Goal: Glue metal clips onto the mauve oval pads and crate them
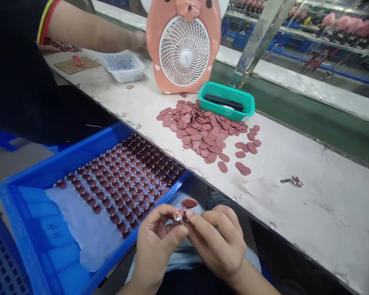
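Over my lap, my left hand (158, 239) pinches a small glossy part (177, 216) between thumb and fingers. My right hand (217, 237) closes on the same little piece from the other side. A dark reddish oval disc (189, 203) stands at its top, tilted, just above my fingertips. How the disc and the part join is covered by my fingers. Beyond my hands, a heap of similar reddish oval discs (199, 131) with tiny holes lies on the white bench (283, 213).
A blue tray (27, 205) on my left holds rows of small disc pieces (119, 180) on a pale sheet. Behind the heap stand a green basket (249, 100) and an orange fan (184, 53). Another person's arm (89, 30) reaches over a white tub (129, 73). A small loose part (296, 181) lies rightward.
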Motion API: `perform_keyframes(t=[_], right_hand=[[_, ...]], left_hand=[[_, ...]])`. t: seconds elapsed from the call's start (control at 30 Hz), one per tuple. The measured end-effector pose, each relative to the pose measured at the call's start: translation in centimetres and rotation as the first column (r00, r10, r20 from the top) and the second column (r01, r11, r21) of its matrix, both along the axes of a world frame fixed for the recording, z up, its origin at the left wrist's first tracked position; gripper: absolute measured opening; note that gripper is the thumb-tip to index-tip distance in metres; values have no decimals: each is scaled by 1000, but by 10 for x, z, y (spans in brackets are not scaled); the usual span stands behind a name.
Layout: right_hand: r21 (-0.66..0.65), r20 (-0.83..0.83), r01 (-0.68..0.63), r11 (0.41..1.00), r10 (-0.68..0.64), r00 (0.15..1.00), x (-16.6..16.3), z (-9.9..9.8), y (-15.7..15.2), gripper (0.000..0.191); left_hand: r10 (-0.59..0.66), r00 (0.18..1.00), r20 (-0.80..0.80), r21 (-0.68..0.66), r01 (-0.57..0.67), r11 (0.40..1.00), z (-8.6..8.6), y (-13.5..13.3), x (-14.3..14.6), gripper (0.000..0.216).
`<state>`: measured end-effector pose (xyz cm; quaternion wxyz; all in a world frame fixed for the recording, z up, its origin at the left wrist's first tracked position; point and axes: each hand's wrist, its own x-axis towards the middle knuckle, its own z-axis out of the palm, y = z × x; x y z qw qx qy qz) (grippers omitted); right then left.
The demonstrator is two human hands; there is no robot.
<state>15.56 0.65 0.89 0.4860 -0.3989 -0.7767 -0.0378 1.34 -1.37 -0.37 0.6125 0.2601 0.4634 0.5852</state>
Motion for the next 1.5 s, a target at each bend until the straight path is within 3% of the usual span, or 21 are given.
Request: perform_keyframes(t=[0.13, 0.3, 0.4, 0.5, 0.57, 0.63, 0.83, 1.5], right_hand=[[10, 31, -69, 998, 69, 997, -10, -4, 8, 17], [29, 25, -123, 992, 123, 992, -12, 3, 11, 25], [-154, -179, -142, 978, 113, 977, -7, 4, 10, 32], [-470, -337, -271, 840, 113, 935, -5, 0, 11, 42], [-555, -401, -359, 751, 136, 906, -7, -2, 11, 43], [-567, -428, -388, 726, 142, 893, -11, -3, 11, 41], [-533, -440, -318, 784, 64, 896, -19, -3, 10, 35], [-480, -453, -238, 845, -6, 892, -27, -5, 4, 34]], left_hand=[[89, 996, -17, -74, -90, 993, 6, 5, -2, 19], [123, 992, 29, -216, -114, 970, 11, 7, -10, 26], [112, 993, 37, -262, -99, 960, 13, 8, -14, 27], [71, 996, 52, -278, -54, 959, 14, 10, -17, 26], [42, 998, 56, -283, -25, 959, 13, 11, -18, 26], [33, 998, 62, -288, -14, 958, 13, 13, -18, 27], [56, 997, 51, -294, -39, 955, 15, 17, -15, 26], [78, 997, 2, -272, -74, 959, 20, 13, -11, 23]])
